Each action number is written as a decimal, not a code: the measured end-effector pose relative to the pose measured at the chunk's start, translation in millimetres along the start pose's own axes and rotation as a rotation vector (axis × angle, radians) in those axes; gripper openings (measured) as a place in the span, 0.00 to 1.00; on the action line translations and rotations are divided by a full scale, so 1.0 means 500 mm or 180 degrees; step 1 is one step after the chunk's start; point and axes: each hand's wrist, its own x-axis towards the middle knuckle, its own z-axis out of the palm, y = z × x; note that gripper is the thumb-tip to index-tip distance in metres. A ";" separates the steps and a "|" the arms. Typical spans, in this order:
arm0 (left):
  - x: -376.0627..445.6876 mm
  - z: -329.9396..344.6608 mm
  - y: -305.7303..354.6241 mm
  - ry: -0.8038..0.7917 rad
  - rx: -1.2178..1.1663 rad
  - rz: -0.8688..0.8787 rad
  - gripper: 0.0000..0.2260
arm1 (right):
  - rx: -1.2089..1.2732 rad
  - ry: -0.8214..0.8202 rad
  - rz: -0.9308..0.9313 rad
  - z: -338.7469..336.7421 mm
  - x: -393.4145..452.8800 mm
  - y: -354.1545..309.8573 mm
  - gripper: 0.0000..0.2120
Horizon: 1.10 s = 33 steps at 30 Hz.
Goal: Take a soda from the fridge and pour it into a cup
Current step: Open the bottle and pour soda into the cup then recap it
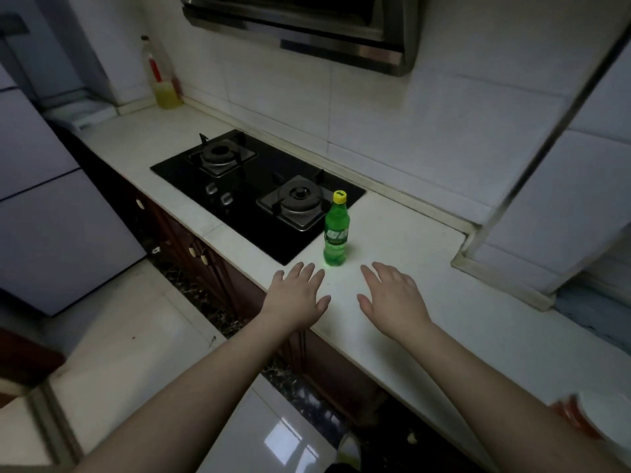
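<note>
The soda bottle [336,230] stands upright just beyond both flat, empty hands, nearer the left hand [297,295] than the right hand [392,297].

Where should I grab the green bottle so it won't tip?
Grip the bottle around its labelled middle, coming from the near side. It stands upright on the counter just beyond both open hands, with the stove close on its left. The right hand probably has the clearer path; the yellow cap is too small for lifting.
</note>
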 end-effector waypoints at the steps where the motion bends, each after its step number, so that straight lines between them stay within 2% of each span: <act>1: 0.021 0.001 -0.002 -0.0026 -0.0007 -0.0028 0.29 | 0.0020 0.0013 -0.0003 0.001 0.028 0.006 0.29; 7: 0.123 0.015 -0.004 -0.0166 -0.0259 -0.0273 0.29 | 0.0516 -0.0132 0.0047 0.016 0.170 0.026 0.31; 18: 0.221 0.036 -0.011 -0.0320 -0.0262 -0.0546 0.28 | 0.1046 0.0136 0.0152 0.059 0.364 0.042 0.43; 24: 0.214 0.087 -0.003 -0.0553 -0.0259 -0.0721 0.28 | 0.1739 -0.0183 0.0293 0.096 0.418 0.044 0.49; 26: 0.210 0.096 -0.001 -0.0621 -0.0292 -0.0752 0.28 | 0.2011 -0.0286 0.0426 0.105 0.429 0.042 0.46; 29: 0.207 0.100 0.000 -0.0627 -0.0294 -0.0802 0.27 | 0.2116 -0.0180 0.0475 0.112 0.434 0.041 0.37; 33: 0.207 0.096 0.005 -0.0641 -0.0350 -0.0823 0.27 | 0.2071 -0.0098 0.0449 0.110 0.429 0.046 0.34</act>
